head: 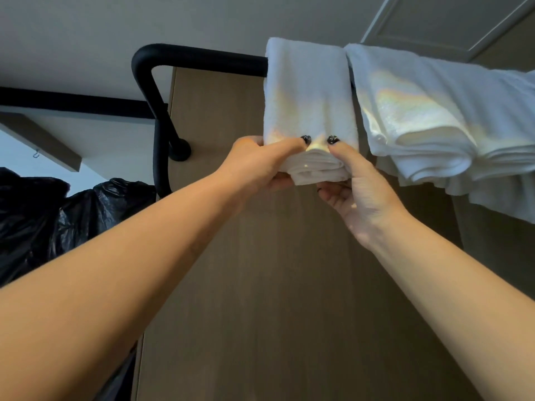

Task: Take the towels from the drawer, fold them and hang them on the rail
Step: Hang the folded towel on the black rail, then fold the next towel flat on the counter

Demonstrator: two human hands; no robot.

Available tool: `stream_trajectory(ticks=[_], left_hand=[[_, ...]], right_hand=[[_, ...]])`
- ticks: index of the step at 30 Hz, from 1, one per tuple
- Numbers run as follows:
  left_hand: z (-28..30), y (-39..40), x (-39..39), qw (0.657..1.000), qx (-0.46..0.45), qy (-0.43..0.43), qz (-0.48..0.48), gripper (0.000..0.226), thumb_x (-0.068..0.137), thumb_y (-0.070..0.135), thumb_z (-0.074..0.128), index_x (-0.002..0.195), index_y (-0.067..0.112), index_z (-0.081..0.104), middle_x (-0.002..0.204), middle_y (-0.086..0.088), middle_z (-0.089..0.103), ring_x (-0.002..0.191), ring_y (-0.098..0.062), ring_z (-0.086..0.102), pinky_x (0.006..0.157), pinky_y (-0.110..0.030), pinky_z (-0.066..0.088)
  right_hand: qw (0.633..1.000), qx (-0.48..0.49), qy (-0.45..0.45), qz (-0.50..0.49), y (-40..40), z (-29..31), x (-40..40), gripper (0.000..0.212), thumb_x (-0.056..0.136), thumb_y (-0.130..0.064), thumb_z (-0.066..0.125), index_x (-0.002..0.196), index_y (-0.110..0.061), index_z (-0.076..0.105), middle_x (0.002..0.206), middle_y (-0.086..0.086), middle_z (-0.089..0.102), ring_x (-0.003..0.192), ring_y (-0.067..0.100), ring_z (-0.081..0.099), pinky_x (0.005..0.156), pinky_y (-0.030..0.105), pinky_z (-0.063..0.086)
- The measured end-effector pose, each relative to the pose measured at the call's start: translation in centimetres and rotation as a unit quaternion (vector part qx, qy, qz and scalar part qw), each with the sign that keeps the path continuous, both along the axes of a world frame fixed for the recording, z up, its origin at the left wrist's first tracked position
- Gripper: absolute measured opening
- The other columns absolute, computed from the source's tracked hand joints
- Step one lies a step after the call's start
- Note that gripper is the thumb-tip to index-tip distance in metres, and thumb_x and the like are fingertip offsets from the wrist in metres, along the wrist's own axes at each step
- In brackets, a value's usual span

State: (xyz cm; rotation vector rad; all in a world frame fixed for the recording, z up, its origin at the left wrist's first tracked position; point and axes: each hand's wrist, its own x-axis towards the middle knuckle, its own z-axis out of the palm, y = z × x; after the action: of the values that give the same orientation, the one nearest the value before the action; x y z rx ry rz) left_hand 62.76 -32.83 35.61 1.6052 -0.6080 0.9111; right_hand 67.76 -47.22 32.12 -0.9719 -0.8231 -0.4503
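A folded white towel hangs over the black rail at 12 o'clock. Its lower layered edge is pinched from both sides: the left hand grasps the left corner, thumb on the front face; the right hand grasps the right corner likewise. Both thumbs carry dark nail polish. At 2 o'clock a second towel, also folded, is draped on the same rail, just beside the first. Behind the towels stands a brown panel. The rail bends down at 11 o'clock to a wall mount. Black plastic bags sit at 9 o'clock.
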Motion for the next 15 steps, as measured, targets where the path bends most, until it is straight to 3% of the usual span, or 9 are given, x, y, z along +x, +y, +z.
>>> stream_trajectory(ticks=[3,7,11,15], left_hand=[[-1.3,1.0,-0.5,0.999,0.022,0.03,-0.004,0.033,0.084,0.03,0.074,0.102,0.003,0.066,0.1,-0.011,0.073,0.095,-0.025,0.073,0.078,-0.034,0.061],[-4.2,2.7,-1.1,0.995,0.061,0.077,-0.032,0.045,0.072,0.038,0.069,0.111,0.015,0.065,0.102,-0.001,0.058,0.1,-0.014,0.059,0.088,-0.033,0.05],[-8.1,5.0,-1.2,0.993,0.024,0.114,-0.02,0.089,0.069,0.035,0.073,0.148,0.011,0.038,0.131,0.002,0.062,0.118,-0.011,0.062,0.096,-0.035,0.054],[-12.8,7.4,-1.3,0.989,0.043,0.138,0.013,0.071,0.088,0.021,0.071,0.149,0.018,0.036,0.132,0.006,0.061,0.118,-0.003,0.06,0.103,-0.036,0.049]], right_hand=[[0.999,-0.047,0.014,-0.006,-0.6,-1.2,-0.6,0.026,0.09,-0.045,0.062,0.098,-0.021,0.069,0.075,-0.003,0.068,0.066,0.011,0.064,0.062,0.027,0.054],[0.998,-0.047,0.043,-0.004,-1.0,-3.5,-1.3,0.036,0.092,-0.045,0.057,0.114,-0.017,0.06,0.093,0.007,0.075,0.078,0.021,0.071,0.067,0.033,0.055],[0.995,-0.073,0.072,0.013,-0.8,-6.9,-1.6,0.039,0.091,-0.042,0.057,0.122,-0.02,0.055,0.099,0.005,0.076,0.089,0.021,0.073,0.072,0.036,0.054],[0.985,-0.151,0.082,-0.024,0.6,-11.2,-1.2,0.025,0.094,-0.033,0.057,0.115,-0.021,0.061,0.098,0.003,0.075,0.092,0.021,0.072,0.073,0.034,0.059]])
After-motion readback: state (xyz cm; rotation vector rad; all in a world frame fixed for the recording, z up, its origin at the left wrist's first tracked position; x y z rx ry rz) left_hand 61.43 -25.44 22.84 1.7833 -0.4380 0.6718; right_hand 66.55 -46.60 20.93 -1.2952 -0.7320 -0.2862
